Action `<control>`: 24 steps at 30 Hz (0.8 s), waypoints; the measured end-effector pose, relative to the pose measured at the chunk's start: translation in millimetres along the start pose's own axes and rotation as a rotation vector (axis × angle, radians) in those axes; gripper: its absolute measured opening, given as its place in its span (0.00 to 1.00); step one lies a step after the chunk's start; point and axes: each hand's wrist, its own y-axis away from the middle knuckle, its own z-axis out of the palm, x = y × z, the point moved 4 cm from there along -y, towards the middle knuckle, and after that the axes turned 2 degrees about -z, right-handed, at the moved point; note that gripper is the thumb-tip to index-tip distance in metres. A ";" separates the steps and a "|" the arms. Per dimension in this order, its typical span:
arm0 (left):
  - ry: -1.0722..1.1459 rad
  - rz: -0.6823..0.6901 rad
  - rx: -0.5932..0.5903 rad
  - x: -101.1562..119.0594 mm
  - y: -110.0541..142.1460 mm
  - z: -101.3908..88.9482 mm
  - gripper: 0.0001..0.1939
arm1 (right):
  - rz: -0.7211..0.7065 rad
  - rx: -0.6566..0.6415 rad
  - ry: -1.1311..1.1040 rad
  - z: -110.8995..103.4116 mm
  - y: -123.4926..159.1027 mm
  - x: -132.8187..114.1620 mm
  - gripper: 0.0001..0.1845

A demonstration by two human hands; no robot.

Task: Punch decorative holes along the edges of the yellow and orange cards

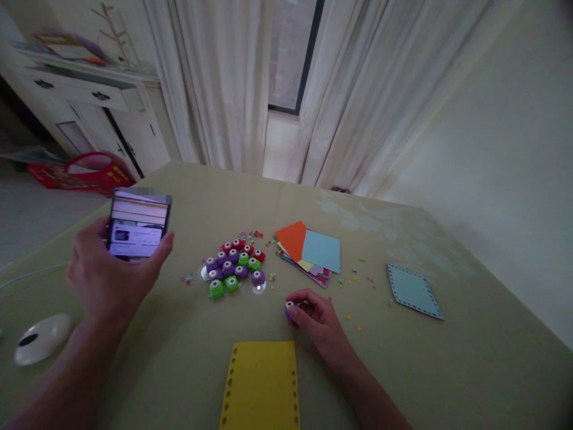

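My left hand (114, 269) is closed around a smartphone (139, 230) with its lit screen toward me, raised over the left of the table. In my right hand (316, 322) is a small purple craft punch (290, 312), pinched between thumb and fingers. Just below that hand lies a yellow sheet (262, 385) with rows of punched holes along its left and right edges. Between the hands sits a cluster of small red, purple and green craft punches (230, 263). Tiny coloured paper bits (351, 278) are scattered around.
A stack of coloured paper (289, 242) lies past my right hand. Farther right is a light blue sheet (414, 289) with punched edges. A white computer mouse (42, 339) rests at the left. Beyond the table are curtains (215, 83), a white cabinet (107, 101) and a red bag (80, 173).
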 end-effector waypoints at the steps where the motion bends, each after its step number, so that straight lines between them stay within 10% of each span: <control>1: 0.011 -0.001 0.008 -1.0 -0.3 -0.1 0.55 | 0.000 0.002 -0.001 0.1 0.0 -0.1 0.25; 24: 0.006 0.020 0.068 -2.3 0.9 -8.0 0.57 | 0.008 0.014 -0.002 1.3 1.3 -3.5 0.25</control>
